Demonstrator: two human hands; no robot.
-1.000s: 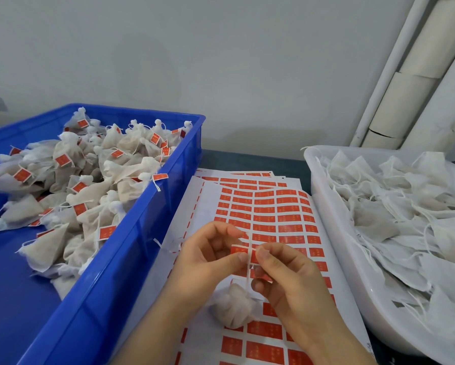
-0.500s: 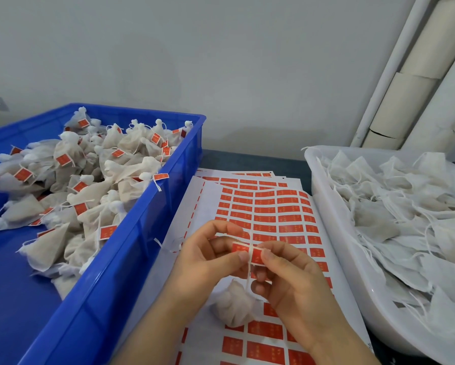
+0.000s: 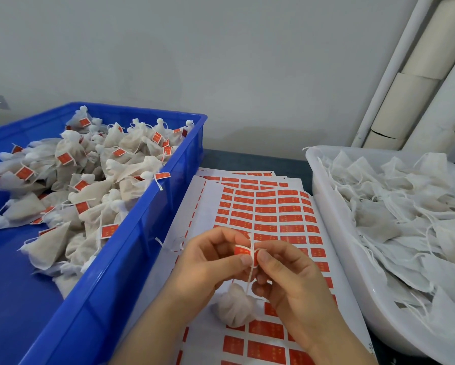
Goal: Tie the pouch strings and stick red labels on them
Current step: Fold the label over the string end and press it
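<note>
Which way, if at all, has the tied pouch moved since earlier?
No. The tied pouch still sits at the same spot on the label sheet.

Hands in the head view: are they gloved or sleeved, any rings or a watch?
No gloves: the left hand and the right hand are bare, nails short, no rings visible. Both forearms are bare down to the frame's edge; no sleeve, watch or band shows.

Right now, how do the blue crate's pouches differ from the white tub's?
The crate pouches carry red labels; the tub pouches show none. The crate pouches are bunched and tied at the neck; the tub pouches lie flat and untied. Both are white cloth.
</note>
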